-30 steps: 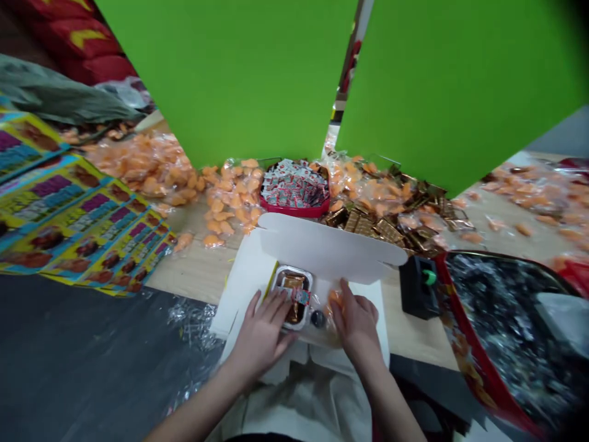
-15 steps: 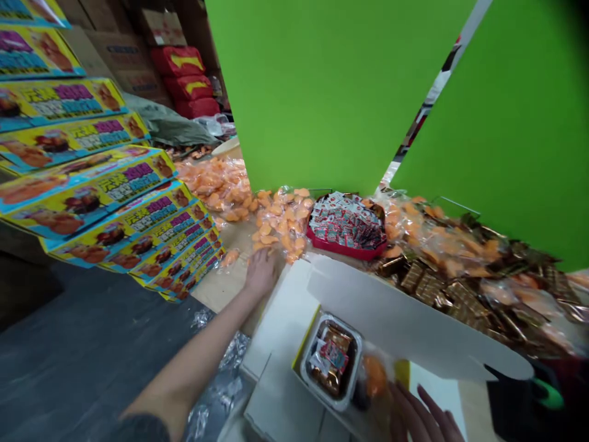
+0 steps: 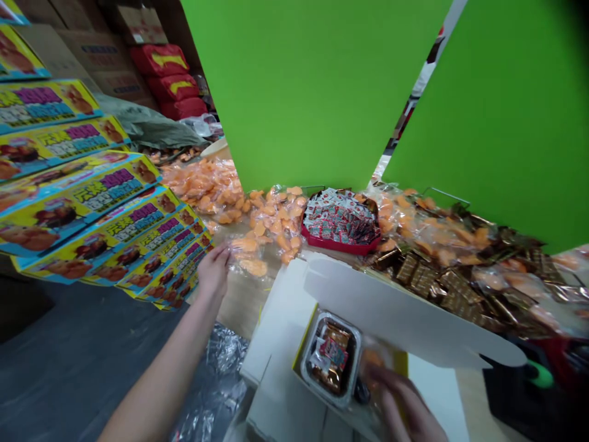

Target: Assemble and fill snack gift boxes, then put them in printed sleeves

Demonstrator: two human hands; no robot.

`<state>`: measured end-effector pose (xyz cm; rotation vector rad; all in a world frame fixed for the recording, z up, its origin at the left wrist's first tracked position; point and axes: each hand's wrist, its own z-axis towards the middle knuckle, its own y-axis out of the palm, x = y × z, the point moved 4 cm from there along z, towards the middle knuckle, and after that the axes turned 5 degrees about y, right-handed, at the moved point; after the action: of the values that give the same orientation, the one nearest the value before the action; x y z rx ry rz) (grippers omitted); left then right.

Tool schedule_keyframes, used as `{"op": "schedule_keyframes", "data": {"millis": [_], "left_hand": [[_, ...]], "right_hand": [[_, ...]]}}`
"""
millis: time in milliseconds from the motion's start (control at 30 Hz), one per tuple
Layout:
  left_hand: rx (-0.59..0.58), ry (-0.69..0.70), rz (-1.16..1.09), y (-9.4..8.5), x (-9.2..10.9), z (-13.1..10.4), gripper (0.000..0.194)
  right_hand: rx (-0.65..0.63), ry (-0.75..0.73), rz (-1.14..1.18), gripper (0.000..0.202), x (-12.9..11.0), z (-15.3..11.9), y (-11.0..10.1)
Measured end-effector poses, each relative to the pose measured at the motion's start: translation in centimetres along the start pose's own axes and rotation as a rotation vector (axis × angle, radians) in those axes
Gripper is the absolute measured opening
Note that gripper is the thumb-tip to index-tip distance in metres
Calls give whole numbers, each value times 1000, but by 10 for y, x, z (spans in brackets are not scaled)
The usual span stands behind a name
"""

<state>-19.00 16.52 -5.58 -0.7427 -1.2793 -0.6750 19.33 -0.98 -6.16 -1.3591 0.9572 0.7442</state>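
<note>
My left hand (image 3: pixel 214 270) is closed, fingertips pinching the edge of a clear packet of orange pieces (image 3: pixel 248 253) just above the table. My right hand (image 3: pixel 407 402), slightly blurred, is inside an open white carton (image 3: pixel 280 362). Its fingers are drawn together on another clear packet with an orange piece (image 3: pixel 372 358). Beside that packet sits a clear-lidded foil tray (image 3: pixel 330 359), holding brown-gold packets and a small red-and-white sachet. A small black item (image 3: pixel 362 391) lies between the tray and my right hand.
Printed yellow boxes (image 3: pixel 105 202) are stacked at left. A red tray of sachets (image 3: pixel 340 244) stands behind the carton, with orange packets (image 3: pixel 209 184) and brown-gold packets (image 3: pixel 442 282) heaped around. A green panel (image 3: pixel 313 92) rises behind. Crumpled clear plastic (image 3: pixel 221 368) lies below the table edge.
My left hand has moved left from the orange heap, with a packet now pinched in it. My right hand has come in from the carton's right side, its spread fingers drawing together on the packet inside.
</note>
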Motion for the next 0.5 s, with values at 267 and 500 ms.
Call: {"op": "schedule_keyframes", "data": {"millis": [267,500], "left_hand": [[31,-327,-396,10,13,-107,25],[-215,-348,-342,11,33,-129,53]], "right_hand": [[-244,592,984,85,-91,49,164],[-190,519,1136,48,-77,53,127]]}}
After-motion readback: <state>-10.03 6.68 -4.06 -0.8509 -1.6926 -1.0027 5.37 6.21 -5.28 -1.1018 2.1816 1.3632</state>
